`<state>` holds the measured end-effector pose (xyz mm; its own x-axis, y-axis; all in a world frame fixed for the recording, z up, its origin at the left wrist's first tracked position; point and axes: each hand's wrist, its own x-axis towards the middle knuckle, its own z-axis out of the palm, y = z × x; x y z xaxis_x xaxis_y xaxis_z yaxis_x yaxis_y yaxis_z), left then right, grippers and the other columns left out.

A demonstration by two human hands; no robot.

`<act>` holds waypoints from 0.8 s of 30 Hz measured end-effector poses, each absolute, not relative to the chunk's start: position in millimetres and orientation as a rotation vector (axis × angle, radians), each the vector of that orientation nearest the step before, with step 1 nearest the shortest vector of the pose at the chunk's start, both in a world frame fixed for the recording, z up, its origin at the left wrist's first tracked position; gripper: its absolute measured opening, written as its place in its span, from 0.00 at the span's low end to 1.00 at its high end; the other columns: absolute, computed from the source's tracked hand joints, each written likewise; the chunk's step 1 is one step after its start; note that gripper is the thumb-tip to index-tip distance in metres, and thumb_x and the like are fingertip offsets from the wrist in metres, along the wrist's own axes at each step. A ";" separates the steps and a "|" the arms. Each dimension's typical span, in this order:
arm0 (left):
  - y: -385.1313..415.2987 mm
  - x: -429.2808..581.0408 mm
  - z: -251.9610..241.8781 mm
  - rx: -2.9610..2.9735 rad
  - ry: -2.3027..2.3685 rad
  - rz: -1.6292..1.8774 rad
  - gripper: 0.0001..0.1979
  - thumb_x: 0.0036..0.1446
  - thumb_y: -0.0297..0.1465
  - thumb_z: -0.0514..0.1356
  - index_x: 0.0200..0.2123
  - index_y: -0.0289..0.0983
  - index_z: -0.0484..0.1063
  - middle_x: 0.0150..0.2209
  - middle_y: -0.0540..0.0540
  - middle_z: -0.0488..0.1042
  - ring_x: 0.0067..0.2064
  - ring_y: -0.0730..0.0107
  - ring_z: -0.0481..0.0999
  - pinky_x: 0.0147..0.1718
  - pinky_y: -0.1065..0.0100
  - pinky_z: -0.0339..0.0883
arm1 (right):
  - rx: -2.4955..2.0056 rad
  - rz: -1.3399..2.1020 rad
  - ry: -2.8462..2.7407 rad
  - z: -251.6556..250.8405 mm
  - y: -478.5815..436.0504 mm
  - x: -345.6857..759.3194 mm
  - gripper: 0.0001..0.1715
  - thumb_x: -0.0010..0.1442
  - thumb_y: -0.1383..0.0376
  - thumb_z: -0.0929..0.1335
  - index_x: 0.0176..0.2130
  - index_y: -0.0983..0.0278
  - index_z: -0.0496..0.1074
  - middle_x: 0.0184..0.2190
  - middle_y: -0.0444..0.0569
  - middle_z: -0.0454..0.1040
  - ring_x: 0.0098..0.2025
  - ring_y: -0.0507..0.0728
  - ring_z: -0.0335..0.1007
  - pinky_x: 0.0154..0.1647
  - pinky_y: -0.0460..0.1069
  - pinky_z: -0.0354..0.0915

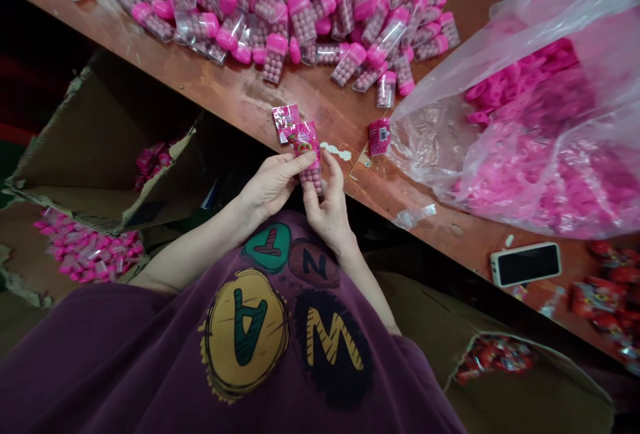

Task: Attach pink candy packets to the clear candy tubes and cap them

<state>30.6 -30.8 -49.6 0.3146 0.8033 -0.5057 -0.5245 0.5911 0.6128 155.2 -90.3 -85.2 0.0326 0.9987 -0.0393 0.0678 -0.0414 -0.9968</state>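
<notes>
Between both hands is a small clear candy container [311,177] with pink balls inside and a printed pink sleeve [305,136] around its upper part. My left hand [277,183] pinches it from the left, thumb across its front. My right hand [327,205] grips its lower right side with thumb and fingers. Just behind the sleeve, a flat printed pink label [284,119] lies at the table's edge. Another pink label with a barcode [379,136] rests on the table to the right.
Many filled containers with pink caps [303,17] cover the back of the table [230,91]. A plastic bag of pink caps [540,154] and a phone [526,265] are at right. Open cardboard boxes [65,141] stand below the edge, with pink pieces [93,247] at left.
</notes>
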 end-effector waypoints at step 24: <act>-36.2 29.5 -55.8 0.241 0.827 0.868 0.14 0.60 0.39 0.72 0.39 0.33 0.83 0.38 0.39 0.85 0.42 0.59 0.85 0.45 0.61 0.77 | -1.197 1.515 -0.933 -85.1 -90.3 153.4 0.43 0.69 0.43 0.69 0.72 0.47 0.49 0.29 0.39 0.68 0.24 0.52 0.63 0.22 0.49 0.64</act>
<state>29.5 -36.2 -55.8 0.3662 0.7555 -0.5432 -0.5795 0.6419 0.5021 153.4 -90.3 -85.1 -0.0622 0.9679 -0.2433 -0.2188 -0.2511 -0.9429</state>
